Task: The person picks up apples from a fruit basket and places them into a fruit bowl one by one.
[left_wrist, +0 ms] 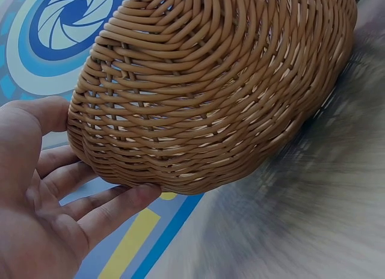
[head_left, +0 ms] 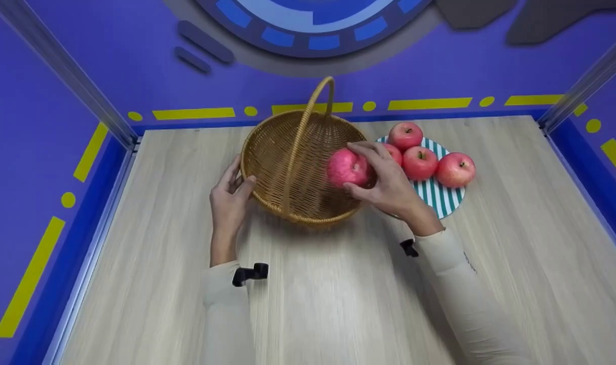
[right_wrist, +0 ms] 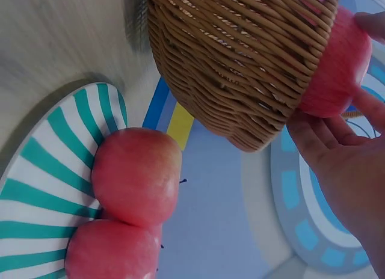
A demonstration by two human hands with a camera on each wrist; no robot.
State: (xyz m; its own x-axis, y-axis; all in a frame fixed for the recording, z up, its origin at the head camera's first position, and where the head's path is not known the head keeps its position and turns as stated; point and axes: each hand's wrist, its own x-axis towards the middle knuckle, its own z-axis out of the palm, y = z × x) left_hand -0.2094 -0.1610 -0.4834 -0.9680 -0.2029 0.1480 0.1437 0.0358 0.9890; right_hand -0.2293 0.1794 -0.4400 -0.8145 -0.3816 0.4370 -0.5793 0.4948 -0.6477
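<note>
A round wicker basket (head_left: 269, 162) with a tall arched handle (head_left: 310, 109) stands on the table. At its left rim my left hand (head_left: 229, 197) holds it, the thumb at the edge and the fingers against the woven outside, as the left wrist view shows. My right hand (head_left: 391, 187) grips a red apple (head_left: 346, 169) between thumb and fingers at the basket's right side. In the right wrist view this apple (right_wrist: 340, 65) shows at the basket rim, partly behind the weave.
To the right of the basket lies a round plate (head_left: 452, 200) with green and white stripes. Several red apples (head_left: 420, 163) sit on it, one partly hidden behind my right hand. A blue-purple back wall (head_left: 181, 86) rises behind the table (head_left: 308, 304), with side walls left and right.
</note>
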